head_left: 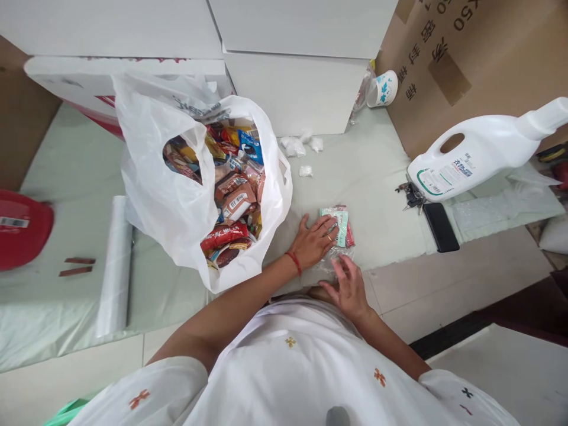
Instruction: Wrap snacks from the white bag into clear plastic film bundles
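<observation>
My left hand (314,241) lies flat with its fingers stretched over a small pack of thin packets, one pale green (341,222) and one red (349,235). A clear plastic bag (332,258) spreads crumpled below these packets, partly under my left hand. At the table's front edge, my right hand (352,290) is beside the clear plastic, thumb and fingers curved but apart. Its fingertips are at the plastic's edge; whether they touch it I cannot tell. To the left stands a white plastic carrier bag (277,195), its mouth wide, full of wrapped snacks (237,201).
Small crumpled plastic bits (293,147) lie behind my hands. On the right are a white detergent bottle (465,157), keys (412,195) and a black phone (441,227). A plastic roll (115,266) and a red object (22,231) are at left. White boxes (293,89) stand behind.
</observation>
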`<state>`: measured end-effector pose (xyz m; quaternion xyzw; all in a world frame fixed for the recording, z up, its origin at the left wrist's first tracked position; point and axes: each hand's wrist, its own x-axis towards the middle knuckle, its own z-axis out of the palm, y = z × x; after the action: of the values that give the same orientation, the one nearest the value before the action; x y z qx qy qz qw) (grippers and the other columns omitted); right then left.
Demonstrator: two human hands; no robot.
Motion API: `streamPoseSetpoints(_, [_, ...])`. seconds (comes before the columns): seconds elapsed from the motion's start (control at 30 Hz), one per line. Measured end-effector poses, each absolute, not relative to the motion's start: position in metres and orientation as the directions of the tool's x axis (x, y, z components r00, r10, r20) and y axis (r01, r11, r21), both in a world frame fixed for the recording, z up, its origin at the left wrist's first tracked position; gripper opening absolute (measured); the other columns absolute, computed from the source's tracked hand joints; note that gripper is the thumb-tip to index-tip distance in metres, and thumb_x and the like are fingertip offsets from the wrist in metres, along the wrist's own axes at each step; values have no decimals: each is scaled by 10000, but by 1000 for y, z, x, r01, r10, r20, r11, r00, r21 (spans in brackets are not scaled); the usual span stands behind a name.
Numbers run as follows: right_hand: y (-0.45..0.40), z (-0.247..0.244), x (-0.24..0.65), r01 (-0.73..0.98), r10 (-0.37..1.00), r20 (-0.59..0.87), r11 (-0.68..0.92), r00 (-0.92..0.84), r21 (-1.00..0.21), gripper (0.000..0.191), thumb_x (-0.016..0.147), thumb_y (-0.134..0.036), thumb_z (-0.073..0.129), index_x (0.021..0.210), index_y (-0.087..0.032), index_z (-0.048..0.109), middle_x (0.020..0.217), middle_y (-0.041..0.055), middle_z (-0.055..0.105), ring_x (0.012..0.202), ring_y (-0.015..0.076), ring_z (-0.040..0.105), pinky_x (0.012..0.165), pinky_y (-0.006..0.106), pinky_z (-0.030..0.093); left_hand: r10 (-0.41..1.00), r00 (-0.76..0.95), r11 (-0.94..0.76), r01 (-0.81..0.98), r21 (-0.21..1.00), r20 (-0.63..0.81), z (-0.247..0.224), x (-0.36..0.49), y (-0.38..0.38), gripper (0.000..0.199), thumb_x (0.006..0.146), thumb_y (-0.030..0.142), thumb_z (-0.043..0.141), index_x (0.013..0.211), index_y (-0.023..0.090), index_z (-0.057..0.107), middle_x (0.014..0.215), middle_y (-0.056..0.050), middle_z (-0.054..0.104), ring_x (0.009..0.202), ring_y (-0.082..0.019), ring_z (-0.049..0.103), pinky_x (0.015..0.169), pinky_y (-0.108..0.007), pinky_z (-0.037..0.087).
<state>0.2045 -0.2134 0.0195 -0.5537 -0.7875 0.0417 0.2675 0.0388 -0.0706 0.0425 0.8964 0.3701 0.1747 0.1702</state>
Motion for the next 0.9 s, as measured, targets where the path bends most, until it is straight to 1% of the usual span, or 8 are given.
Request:
streamPoseSetpoints(0.1, [-207, 22, 207, 831, 893, 324, 421, -311, -364, 416, 975, -356, 644, 1376, -246, 630, 1275, 156, 654, 1079, 304, 596, 914, 487, 523, 738, 652, -641, 597, 483, 174, 44, 37, -69, 405, 1086, 396, 381, 1399, 275, 607, 1588, -82, 499, 1511, -261, 394, 1254, -682, 103])
streamPoseSetpoints(0.27, [-198, 28, 208, 780, 907, 296, 412, -300, -471, 307, 1008, -222, 558, 1275, -227, 711, 1122, 122, 685, 995, 255, 585, 853, 415, 537, 749, 659, -546, 559, 624, 66, 51, 26, -59, 417, 1063, 293, 372, 1389, 339, 627, 1581, 0, 511, 1505, -212, 411, 1278, -613, 88])
streamPoseSetpoints(0.37, [-191, 43, 208, 735, 905, 267, 424, -331, -529, 310, 1018, -165, 488, 1175, -240, 745, 971, 88, 682, 885, 226, 585, 767, 357, 540, 728, 685, -541, 552, 634, 25, 54, 20, -54, 461, 1006, 207, 413, 1382, 352, 637, 1584, 9, 504, 1498, -203, 422, 1278, -599, 101])
streamPoseSetpoints(0.5, [-167, 81, 216, 676, 903, 212, 422, -374, -605, 304, 1043, -251, 447, 1109, -247, 744, 924, 62, 651, 800, 194, 585, 697, 318, 517, 699, 715, -582, 551, 598, 21, 55, 20, -52, 477, 984, 182, 431, 1382, 349, 635, 1594, -4, 488, 1501, -215, 416, 1268, -626, 86])
streamPoseSetpoints(0.63, [-106, 103, 233, 629, 896, 203, 424, -394, -652, 263, 1034, -306, 485, 1091, -244, 735, 954, 59, 641, 845, 181, 623, 763, 309, 517, 670, 742, -599, 513, 615, 33, 51, 22, -49, 444, 994, 209, 436, 1361, 350, 642, 1577, -3, 512, 1508, -235, 410, 1248, -676, -27])
streamPoseSetpoints(0.77, [-45, 87, 241, 632, 925, 136, 344, -354, -694, 219, 989, -281, 531, 963, -219, 740, 894, 54, 637, 834, 191, 641, 781, 322, 507, 680, 731, -556, 462, 691, 58, 45, 17, -41, 509, 976, 152, 379, 1387, 328, 621, 1511, -33, 589, 1464, -228, 475, 1222, -670, -152])
streamPoseSetpoints(0.83, [-31, 75, 240, 637, 943, 106, 294, -317, -712, 208, 973, -272, 540, 937, -208, 735, 878, 54, 637, 816, 193, 638, 775, 325, 500, 713, 699, -488, 446, 751, 49, 42, 15, -37, 540, 947, 133, 393, 1410, 316, 601, 1504, -40, 596, 1432, -221, 513, 1248, -635, -128])
streamPoseSetpoints(0.9, [-30, 66, 236, 644, 952, 100, 270, -288, -716, 198, 970, -283, 547, 953, -208, 730, 881, 54, 638, 814, 195, 630, 774, 324, 490, 774, 632, -382, 410, 828, 44, 37, 18, -37, 479, 947, 155, 429, 1356, 296, 635, 1455, -40, 634, 1399, -218, 542, 1291, -593, -17])
